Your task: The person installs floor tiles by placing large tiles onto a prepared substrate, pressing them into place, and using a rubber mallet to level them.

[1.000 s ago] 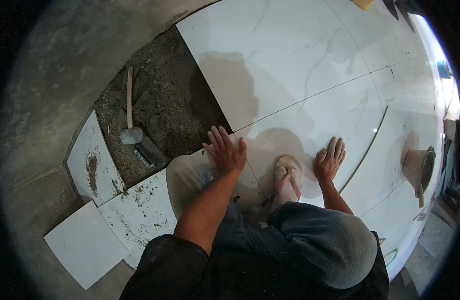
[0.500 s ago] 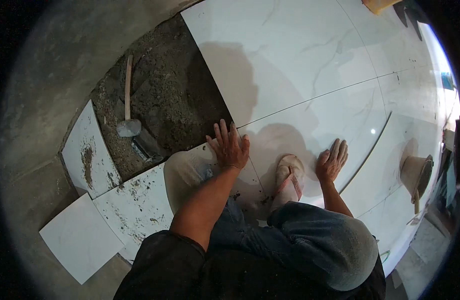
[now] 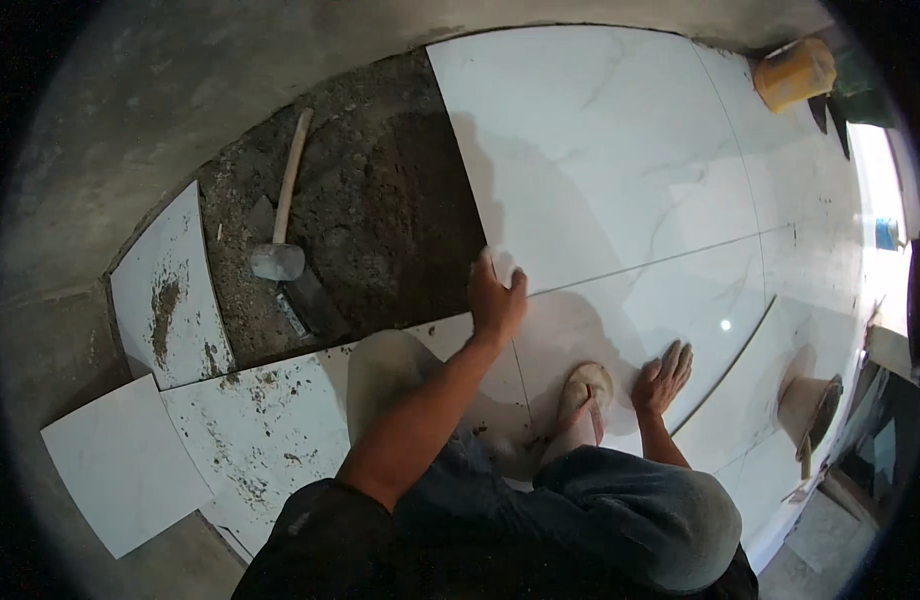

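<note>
My left hand (image 3: 498, 302) is at the corner of a large white marbled tile (image 3: 590, 130), beside the bare mortar bed (image 3: 395, 190). Its fingers are partly bent along the tile's edge, with the thumb apart from them. My right hand (image 3: 663, 378) lies flat on a nearer white tile (image 3: 670, 290), fingers stretched out and holding nothing. On the mortar to the left rests a mallet (image 3: 278, 262) with a wooden handle. A flat dark tool (image 3: 312, 303), perhaps a trowel, lies partly under its head.
Mortar-spotted tiles (image 3: 165, 290) and a loose white tile (image 3: 125, 465) are at left. A bucket (image 3: 808, 405) stands at right, near the raised edge of another tile (image 3: 730, 420). A yellow container (image 3: 795, 75) sits far right. My sandalled foot (image 3: 585, 390) is between my hands.
The view has shifted, bringing more of the far wall and the yellow container into sight. My left hand's spread fingers have bent at the tile corner. My right hand stays flat.
</note>
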Available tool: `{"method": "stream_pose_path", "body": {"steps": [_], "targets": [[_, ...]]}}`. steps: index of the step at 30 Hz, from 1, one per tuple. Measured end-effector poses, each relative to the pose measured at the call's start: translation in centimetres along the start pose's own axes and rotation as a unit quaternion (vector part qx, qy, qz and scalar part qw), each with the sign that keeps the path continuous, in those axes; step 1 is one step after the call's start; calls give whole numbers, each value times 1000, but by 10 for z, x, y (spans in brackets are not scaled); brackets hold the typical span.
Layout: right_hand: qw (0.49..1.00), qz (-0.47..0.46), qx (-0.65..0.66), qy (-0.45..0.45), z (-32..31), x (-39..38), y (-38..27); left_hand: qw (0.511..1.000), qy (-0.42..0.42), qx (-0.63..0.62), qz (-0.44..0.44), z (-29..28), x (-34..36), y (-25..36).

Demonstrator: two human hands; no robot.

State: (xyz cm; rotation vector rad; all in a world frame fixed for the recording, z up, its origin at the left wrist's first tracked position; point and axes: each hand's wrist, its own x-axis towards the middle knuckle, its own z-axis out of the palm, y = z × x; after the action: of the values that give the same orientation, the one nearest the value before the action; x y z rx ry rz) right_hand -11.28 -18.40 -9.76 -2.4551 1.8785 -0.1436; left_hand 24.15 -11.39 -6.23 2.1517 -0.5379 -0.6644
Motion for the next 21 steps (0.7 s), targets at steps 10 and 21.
{"method": "stream_pose_path", "body": {"steps": [10,21], "targets": [[997,48,54,14,-10,3,14,896,85,420,-113,-236,161,-53],[994,57,80,44,-26,10,-11,914,-30,381,-134,-293,143,-130]]}}
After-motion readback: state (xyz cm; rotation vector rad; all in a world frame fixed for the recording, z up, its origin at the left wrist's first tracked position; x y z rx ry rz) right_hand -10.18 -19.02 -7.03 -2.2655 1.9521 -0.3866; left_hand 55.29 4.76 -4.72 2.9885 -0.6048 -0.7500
